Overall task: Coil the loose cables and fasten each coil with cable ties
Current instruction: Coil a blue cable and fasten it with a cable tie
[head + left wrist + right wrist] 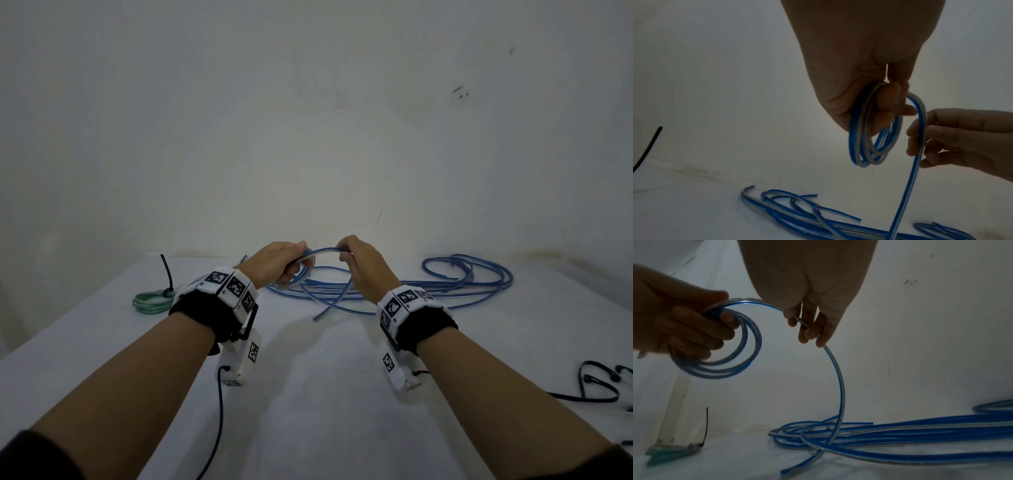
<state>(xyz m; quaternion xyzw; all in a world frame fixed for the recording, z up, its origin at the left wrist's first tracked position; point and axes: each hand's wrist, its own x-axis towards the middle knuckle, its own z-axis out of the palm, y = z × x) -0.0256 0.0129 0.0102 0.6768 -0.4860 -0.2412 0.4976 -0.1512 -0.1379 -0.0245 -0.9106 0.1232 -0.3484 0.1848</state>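
Observation:
My left hand (284, 262) grips a small coil of blue-and-clear cable (869, 142) held above the white table (308, 394); several loops hang from its curled fingers (701, 331). A span of the same cable (323, 250) arcs over to my right hand (356, 260), which pinches it between thumb and fingertips (807, 332). From there the cable (839, 386) drops to a loose pile of blue cable (394, 291) lying on the table behind my hands. A green coil (150, 301) fastened with a black cable tie (168, 274) lies at the far left.
Loose black cable ties (596, 383) lie at the table's right edge. A white wall (308, 120) stands right behind the table. A black lead (219, 411) hangs from the left wrist camera.

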